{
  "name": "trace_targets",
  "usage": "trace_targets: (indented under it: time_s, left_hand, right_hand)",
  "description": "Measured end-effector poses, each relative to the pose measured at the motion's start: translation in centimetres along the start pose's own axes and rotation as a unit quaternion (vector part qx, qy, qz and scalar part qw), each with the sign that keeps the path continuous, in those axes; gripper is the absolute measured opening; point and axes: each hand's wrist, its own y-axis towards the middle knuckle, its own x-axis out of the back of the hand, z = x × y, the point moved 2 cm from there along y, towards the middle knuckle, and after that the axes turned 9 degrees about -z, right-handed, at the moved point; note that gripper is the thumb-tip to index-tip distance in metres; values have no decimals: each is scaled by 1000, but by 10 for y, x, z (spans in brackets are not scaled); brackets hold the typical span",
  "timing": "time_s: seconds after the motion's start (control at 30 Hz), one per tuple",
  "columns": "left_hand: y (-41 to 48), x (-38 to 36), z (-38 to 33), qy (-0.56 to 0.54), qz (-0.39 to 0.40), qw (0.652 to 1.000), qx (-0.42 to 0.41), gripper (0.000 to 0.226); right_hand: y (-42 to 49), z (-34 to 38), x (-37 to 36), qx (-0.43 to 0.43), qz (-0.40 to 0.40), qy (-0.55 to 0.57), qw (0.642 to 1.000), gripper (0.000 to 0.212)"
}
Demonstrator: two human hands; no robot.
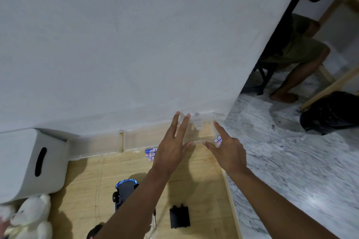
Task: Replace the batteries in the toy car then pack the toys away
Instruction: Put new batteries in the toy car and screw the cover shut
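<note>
A pale wooden table (204, 190) against a white wall holds a toy-car battery change in progress. At 9 o'clock stands a grey plastic storage bin (23, 165) with a slot handle. A white plush toy (33, 217) lies below it at 8 o'clock.

The blue-and-black toy car (122, 194), apparently belly-up, sits at 7 o'clock, partly under the left forearm. At 12 o'clock, at the table's far edge, both hands frame a small clear plastic box (200, 134). The left hand (171, 151) lies flat against its left side, fingers straight and gripping nothing. The right hand (229, 153) lays a straight forefinger and thumb along the right and near edges.

A flat black plastic battery cover (179, 216) rests at 6 o'clock, with a slim screwdriver (154, 219) just beside it. White, red and blue batteries (218, 139) show at the right hand's knuckles. Whether curled fingers clasp them or they lie inside the box cannot be told. More loose batteries (151, 154) lie beside a second clear box (139, 139) at 11 o'clock.

From the hands the car lies towards 7 o'clock, its long axis running 12 to 6. The left hand looks nearer to it.
</note>
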Motion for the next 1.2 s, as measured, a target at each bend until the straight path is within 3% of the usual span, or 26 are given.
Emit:
trace_targets:
  time_s: [0.17,0.27,0.37,0.5,0.63,0.77,0.9,1.07,1.2]
  left_hand:
    - [3,2,2,105,-28,994,2,82]
    - [4,2,3,114,-12,993,16,92]
    - [3,1,3,101,-1,995,27,99]
    - [4,1,5,90,2,995,35,94]
    - [3,1,4,98,1,994,39,91]
    - [3,-2,5,114,-16,993,39,96]
    - [3,-4,6,116,-16,992,38,100]
    - [5,1,4,101,6,994,49,91]
    - [6,-1,6,109,8,993,53,108]
  right_hand:
    - [2,-7,5,-16,59,90,994,74]
    - [3,-4,20,16,19,168,985,25]
    - [14,11,27,82,41,130,987,10]
    - [36,39,21,199,115,7,973,21]
    - [48,52,7,225,157,-83,958,30]
    - [48,57,-1,228,172,-89,954,24]
    - [53,56,-4,179,157,-58,970,36]
    - [55,53,-6,212,140,-92,963,47]
    - [50,54,-2,215,116,-67,967,45]
